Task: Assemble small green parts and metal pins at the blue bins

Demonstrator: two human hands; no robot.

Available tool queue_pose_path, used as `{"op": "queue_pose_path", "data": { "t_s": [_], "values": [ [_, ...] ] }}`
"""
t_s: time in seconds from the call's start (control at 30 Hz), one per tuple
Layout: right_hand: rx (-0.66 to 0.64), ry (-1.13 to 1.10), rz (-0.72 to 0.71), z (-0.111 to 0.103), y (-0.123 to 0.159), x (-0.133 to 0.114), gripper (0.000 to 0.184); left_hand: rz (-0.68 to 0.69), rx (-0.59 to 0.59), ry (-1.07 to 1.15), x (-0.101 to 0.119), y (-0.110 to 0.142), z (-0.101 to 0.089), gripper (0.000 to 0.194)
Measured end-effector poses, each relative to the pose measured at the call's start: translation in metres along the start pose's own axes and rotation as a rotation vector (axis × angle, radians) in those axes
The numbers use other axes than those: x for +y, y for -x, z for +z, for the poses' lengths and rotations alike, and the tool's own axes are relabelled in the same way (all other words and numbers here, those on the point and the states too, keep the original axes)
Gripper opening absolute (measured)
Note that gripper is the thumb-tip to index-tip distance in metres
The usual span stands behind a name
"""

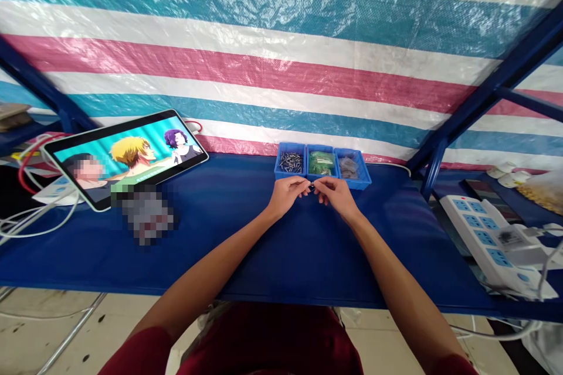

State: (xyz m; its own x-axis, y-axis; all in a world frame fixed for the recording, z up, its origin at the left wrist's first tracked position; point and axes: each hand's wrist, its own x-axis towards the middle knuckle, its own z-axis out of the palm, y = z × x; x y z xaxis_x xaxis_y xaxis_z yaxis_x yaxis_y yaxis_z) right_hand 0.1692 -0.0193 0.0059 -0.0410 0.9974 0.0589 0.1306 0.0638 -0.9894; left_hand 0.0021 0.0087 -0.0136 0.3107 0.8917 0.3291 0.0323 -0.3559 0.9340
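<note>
My left hand (288,194) and my right hand (336,194) meet just in front of three blue bins, fingertips nearly touching. Each is closed in a pinch. Between them shows a small, dark, shiny piece (312,186), too small to name. The left bin (277,171) holds many short metal pin-like parts (291,162). In the middle bin (323,176) lies a green plastic bag (321,162). Greyish, see-through plastic material (349,167) fills part of the right bin (363,184).
A tablet (132,155) playing a cartoon leans at the left, with white and red cables beside it. A blurred-out item (148,217) lies before it on the blue table (246,187). At the right is a white power strip (484,234). Striped sheeting (281,70) hangs behind.
</note>
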Motion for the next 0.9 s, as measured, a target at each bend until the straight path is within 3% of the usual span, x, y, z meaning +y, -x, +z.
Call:
{"op": "queue_pose_path", "data": {
  "t_s": [0.1,0.23,0.43,0.73,0.8,0.9],
  "values": [
    [-0.015,-0.007,0.046,0.0008,0.0003,0.0002,0.046,0.062,0.002,-0.053,0.0009,0.0006,-0.0011,0.023],
    [-0.017,0.003,0.001,0.0013,-0.0001,0.0005,0.046,0.09,0.001,-0.074,0.0029,0.0011,-0.0014,0.021],
    [-0.043,0.008,0.016,0.0008,0.0001,0.0002,0.047,0.121,0.1,-0.054,0.0018,0.001,-0.0004,0.022],
    [-0.001,0.034,-0.098,0.0031,0.0018,-0.001,0.039,-0.046,0.003,0.201,0.0008,-0.0021,0.0031,0.034],
    [0.026,0.043,-0.088,0.0028,0.0014,0.0,0.035,0.001,0.031,0.131,0.0017,-0.0004,0.002,0.032],
    [0.131,0.108,-0.061,-0.0006,-0.0003,0.0027,0.027,0.232,0.134,-0.154,0.0058,-0.0001,-0.0046,0.026]
  ]
}}
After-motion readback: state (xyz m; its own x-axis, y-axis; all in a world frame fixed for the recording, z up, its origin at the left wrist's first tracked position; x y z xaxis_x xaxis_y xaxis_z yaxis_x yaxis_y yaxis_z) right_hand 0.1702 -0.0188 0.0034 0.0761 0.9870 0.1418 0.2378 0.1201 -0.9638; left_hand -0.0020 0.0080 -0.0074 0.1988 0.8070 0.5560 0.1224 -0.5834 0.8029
